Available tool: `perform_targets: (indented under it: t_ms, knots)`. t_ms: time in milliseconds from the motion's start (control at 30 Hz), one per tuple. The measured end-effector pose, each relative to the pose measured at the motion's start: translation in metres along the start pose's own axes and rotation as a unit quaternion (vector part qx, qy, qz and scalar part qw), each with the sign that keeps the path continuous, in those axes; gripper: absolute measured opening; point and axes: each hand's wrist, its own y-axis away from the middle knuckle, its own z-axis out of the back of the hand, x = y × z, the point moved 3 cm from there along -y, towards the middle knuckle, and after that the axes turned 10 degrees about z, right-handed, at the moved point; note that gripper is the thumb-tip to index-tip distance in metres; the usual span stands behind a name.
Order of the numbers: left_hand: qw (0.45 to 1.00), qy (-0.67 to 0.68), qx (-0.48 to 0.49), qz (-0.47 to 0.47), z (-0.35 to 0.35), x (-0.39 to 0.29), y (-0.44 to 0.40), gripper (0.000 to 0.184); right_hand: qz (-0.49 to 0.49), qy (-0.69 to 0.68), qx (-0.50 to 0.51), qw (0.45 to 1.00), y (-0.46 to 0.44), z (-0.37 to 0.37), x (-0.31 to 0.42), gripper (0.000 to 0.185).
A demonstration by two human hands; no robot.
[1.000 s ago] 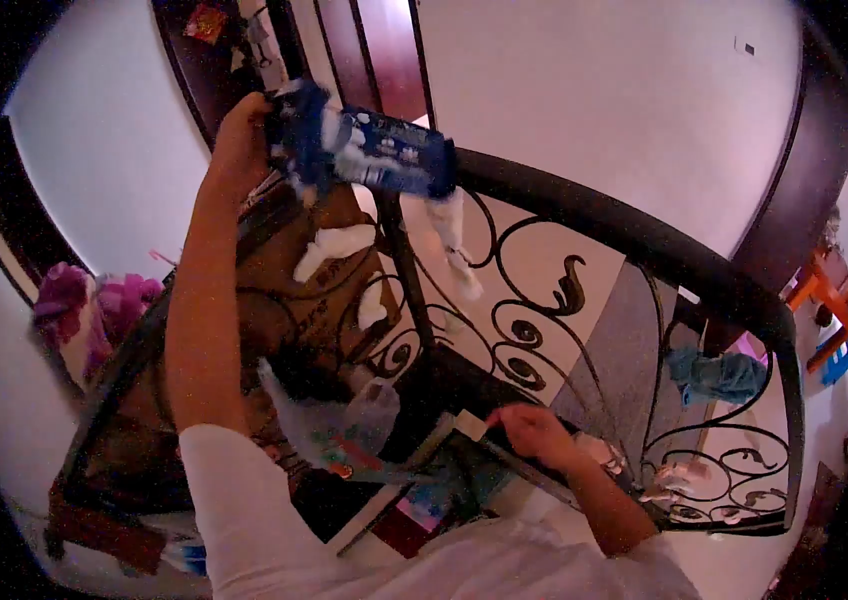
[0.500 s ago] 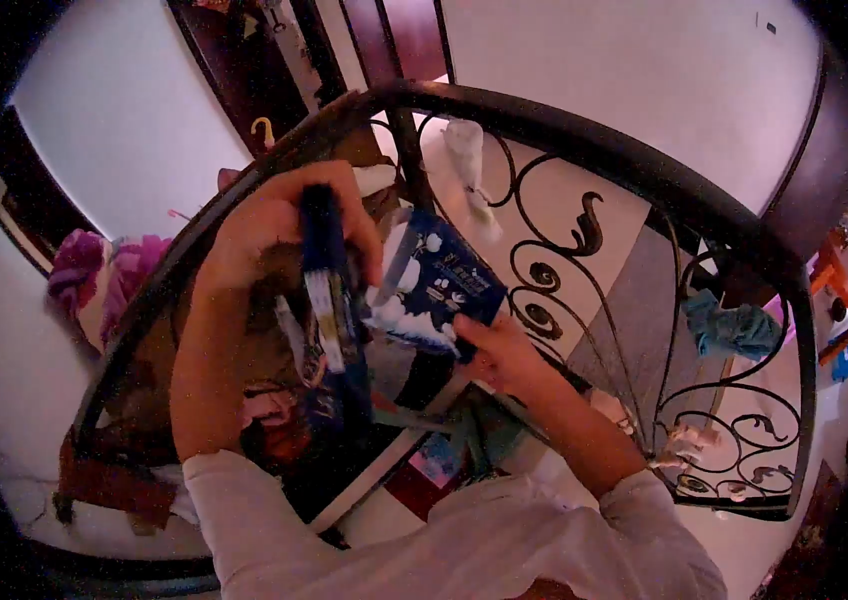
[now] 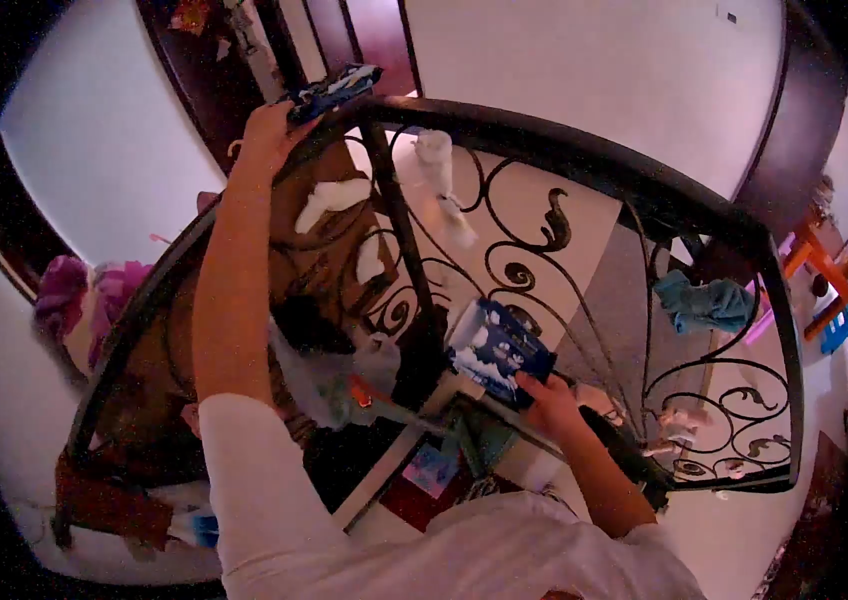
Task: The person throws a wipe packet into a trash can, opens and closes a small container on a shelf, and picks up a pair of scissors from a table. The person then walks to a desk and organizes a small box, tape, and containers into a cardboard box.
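Observation:
My left hand (image 3: 274, 132) is stretched far forward at the railing's top corner, its fingers closed on a dark blue packet (image 3: 342, 90) with pale patches. Lower down and to the right, my right hand (image 3: 548, 402) grips the bottom corner of a blue-and-white packet (image 3: 504, 345) with white printed shapes and small lettering. That packet is tilted, in front of the scrolled ironwork. What either packet contains does not show.
A dark handrail (image 3: 564, 140) with curled ironwork curves around me. A white cloth (image 3: 434, 150) and a teal cloth (image 3: 706, 302) hang on it. A translucent plastic bag (image 3: 329, 370) is below my left arm. Purple cloths (image 3: 64, 295) are at left, an orange stand (image 3: 819, 270) at right.
My left hand has moved forward and up to the handrail corner with its dark packet. My right hand has lowered slightly to the right, still holding the blue-and-white packet.

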Motion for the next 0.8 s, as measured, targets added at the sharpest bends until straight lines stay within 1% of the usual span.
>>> perform_targets:
  t_ms: [67,100,133,167,200,233,267,300,333,367,400,433,467,500,533,567,600,633,667,700,733,767,800]
  knots:
    - [0.998,-0.055,-0.003,-0.045,-0.004,0.007,-0.025,0.022,0.013,0.012,-0.004,1.0,0.01,0.006,-0.004,0.034]
    - [0.994,-0.083,-0.004,-0.066,-0.008,0.012,-0.037,0.022,0.004,0.019,-0.027,0.999,0.016,0.01,-0.007,0.034]
    - [0.995,-0.078,0.004,-0.065,-0.004,0.021,-0.055,0.022,-0.008,0.027,-0.051,0.998,0.023,0.014,-0.011,0.035]
    - [0.938,-0.321,-0.019,-0.127,0.002,0.025,-0.075,0.025,-0.004,0.026,-0.061,0.998,0.029,0.021,-0.015,0.035]
    - [0.819,-0.541,-0.043,-0.186,-0.003,0.026,-0.085,0.029,-0.025,0.056,-0.068,0.996,0.036,0.032,-0.022,0.035]
    - [0.873,-0.476,-0.081,-0.067,-0.005,0.024,-0.085,0.031,-0.051,0.084,-0.078,0.992,0.042,0.04,-0.028,0.035]
    - [0.906,-0.403,-0.111,0.06,-0.007,0.024,-0.082,0.033,-0.055,0.08,-0.093,0.991,0.05,0.048,-0.032,0.035]
    - [0.861,-0.487,-0.131,0.061,-0.018,0.005,-0.057,0.035,-0.047,0.069,-0.1,0.991,0.059,0.055,-0.035,0.034]
    - [0.752,-0.63,-0.159,-0.113,0.005,0.024,-0.093,0.037,-0.041,0.056,-0.112,0.991,0.071,0.063,-0.037,0.033]
    - [0.765,-0.618,-0.182,-0.011,-0.018,-0.003,-0.046,0.045,-0.048,0.047,-0.138,0.988,0.085,0.067,-0.032,0.033]
    - [0.772,-0.618,-0.151,-0.018,-0.037,-0.015,-0.024,0.045,-0.025,0.018,-0.153,0.988,0.098,0.064,-0.019,0.024]
    - [0.799,-0.582,-0.114,-0.096,-0.058,-0.026,-0.007,0.043,-0.002,-0.008,-0.168,0.986,0.11,0.066,-0.012,0.018]
    - [0.821,-0.538,-0.079,-0.172,-0.076,-0.034,0.009,0.041,-0.007,-0.018,-0.193,0.981,0.122,0.074,-0.014,0.018]
    - [0.837,-0.486,-0.049,-0.246,-0.09,-0.04,0.028,0.039,0.015,-0.048,-0.196,0.979,0.13,0.083,-0.015,0.018]
    - [0.876,-0.414,0.048,-0.244,-0.118,-0.044,0.063,0.035,0.042,-0.077,-0.196,0.977,0.139,0.091,-0.015,0.019]
    - [0.9,-0.337,0.143,-0.237,-0.154,-0.047,0.113,0.032,0.045,-0.083,-0.211,0.973,0.151,0.098,-0.013,0.019]
    - [0.878,-0.297,0.245,-0.283,-0.184,-0.042,0.167,0.031,0.066,-0.114,-0.208,0.969,0.165,0.103,-0.01,0.018]
    - [0.909,-0.253,0.318,-0.096,-0.21,-0.027,0.213,0.032,0.087,-0.144,-0.204,0.965,0.18,0.107,-0.006,0.018]
    - [0.898,-0.15,0.409,-0.059,-0.232,0.002,0.256,0.038,0.082,-0.163,-0.251,0.951,0.201,0.11,-0.004,0.018]
    - [0.856,-0.199,0.464,-0.108,-0.262,0.011,0.308,0.048,0.088,-0.166,-0.262,0.947,0.222,0.123,-0.009,0.018]
    - [0.832,-0.197,0.493,-0.161,-0.285,0.023,0.347,0.058,0.095,-0.157,-0.281,0.942,0.239,0.13,-0.016,0.017]
    - [0.84,-0.147,0.503,-0.142,-0.306,0.044,0.383,0.062,0.103,-0.149,-0.301,0.936,0.258,0.14,-0.023,0.021]
    - [0.822,-0.132,0.548,-0.088,-0.329,0.048,0.418,0.065,0.107,-0.141,-0.295,0.939,0.278,0.153,-0.03,0.022]
